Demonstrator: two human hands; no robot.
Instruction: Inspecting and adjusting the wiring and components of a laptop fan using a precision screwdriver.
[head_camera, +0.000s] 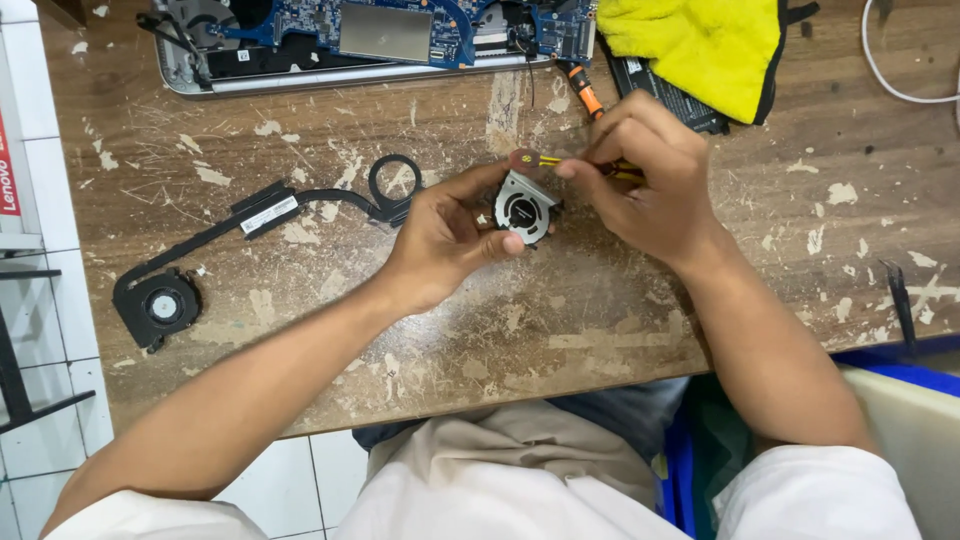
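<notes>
A small laptop fan (524, 208) is gripped by the left hand (445, 240). A yellow-handled screwdriver (560, 163) is pinched in the right hand (655, 185), just above it.

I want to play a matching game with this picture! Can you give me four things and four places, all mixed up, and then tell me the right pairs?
Things:
1. small fan
2. screwdriver
3. yellow cloth
4. heat pipe fan

Places:
A. top right of the table
B. in the right hand
C. lying at the left of the table
D. in the left hand

Pairs: 1-D, 2-B, 3-A, 4-C
</notes>
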